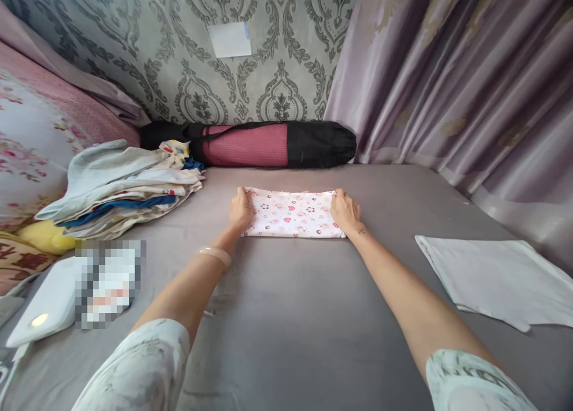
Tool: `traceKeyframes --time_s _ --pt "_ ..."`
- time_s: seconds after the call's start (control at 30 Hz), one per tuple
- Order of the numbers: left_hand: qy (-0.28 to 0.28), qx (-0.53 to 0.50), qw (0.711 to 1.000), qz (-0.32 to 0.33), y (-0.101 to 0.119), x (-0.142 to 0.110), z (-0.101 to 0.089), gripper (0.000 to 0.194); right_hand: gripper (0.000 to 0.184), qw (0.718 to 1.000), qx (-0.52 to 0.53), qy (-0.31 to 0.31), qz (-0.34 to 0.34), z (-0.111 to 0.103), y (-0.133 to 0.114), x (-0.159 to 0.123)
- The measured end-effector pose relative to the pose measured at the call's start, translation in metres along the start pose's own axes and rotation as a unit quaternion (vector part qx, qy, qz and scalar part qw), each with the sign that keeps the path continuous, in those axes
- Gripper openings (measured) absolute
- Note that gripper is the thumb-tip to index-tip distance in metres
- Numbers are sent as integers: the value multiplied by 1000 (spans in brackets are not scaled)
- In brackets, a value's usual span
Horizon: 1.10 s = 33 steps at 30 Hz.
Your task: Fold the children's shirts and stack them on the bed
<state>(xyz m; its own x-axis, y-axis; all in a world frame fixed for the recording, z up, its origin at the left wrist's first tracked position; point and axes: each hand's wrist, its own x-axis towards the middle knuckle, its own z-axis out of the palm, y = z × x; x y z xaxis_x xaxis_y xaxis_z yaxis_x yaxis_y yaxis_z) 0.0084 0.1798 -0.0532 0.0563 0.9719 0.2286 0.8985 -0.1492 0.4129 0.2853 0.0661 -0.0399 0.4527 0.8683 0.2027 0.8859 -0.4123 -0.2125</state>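
A white cloth (293, 215) printed with pink hearts and small flowers lies folded into a long rectangle on the grey bed sheet (286, 315). At its left end my left hand (242, 209) is closed on the far corner. My right hand (346, 211) grips the opposite end, fingers curled over the edge. Between the two hands the cloth looks flat and fairly taut. The fingertips of both hands are partly hidden by the hands themselves.
A pile of clothes (129, 187) sits at the left, near a white device (49, 306) and a blurred-out object (111, 286). Flat white cloth (496, 277) lies at the right. A rolled mat in a black-and-pink bag (246, 145) rests against the wall.
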Motion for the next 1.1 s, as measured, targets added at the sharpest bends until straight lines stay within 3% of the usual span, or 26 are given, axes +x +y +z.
traceKeyframes --time_s 0.27,0.33,0.4,0.47,0.53,0.67,0.8,1.1 --pt "-47 43 997 -46 13 0 -10 33 33 991 56 -76 95 -5 5 7" --pt "-27 65 997 -38 20 -4 -19 36 35 988 73 -86 106 -11 5 7" --pt "7 78 997 0 29 -12 -25 40 38 990 74 -49 107 -17 -1 3" --pt "23 70 996 57 41 -21 -27 43 42 995 64 17 76 -22 -15 -4" --pt "12 55 992 114 55 -31 -24 46 46 997 57 54 0 -22 -35 -13" --pt "-41 59 984 162 76 -45 -9 51 52 987 51 12 -150 -12 -74 -30" --pt "-59 85 979 176 78 -52 6 55 54 984 37 -44 -168 5 -89 -39" --pt "-89 122 970 191 64 -55 27 55 54 981 9 -73 -179 23 -84 -40"
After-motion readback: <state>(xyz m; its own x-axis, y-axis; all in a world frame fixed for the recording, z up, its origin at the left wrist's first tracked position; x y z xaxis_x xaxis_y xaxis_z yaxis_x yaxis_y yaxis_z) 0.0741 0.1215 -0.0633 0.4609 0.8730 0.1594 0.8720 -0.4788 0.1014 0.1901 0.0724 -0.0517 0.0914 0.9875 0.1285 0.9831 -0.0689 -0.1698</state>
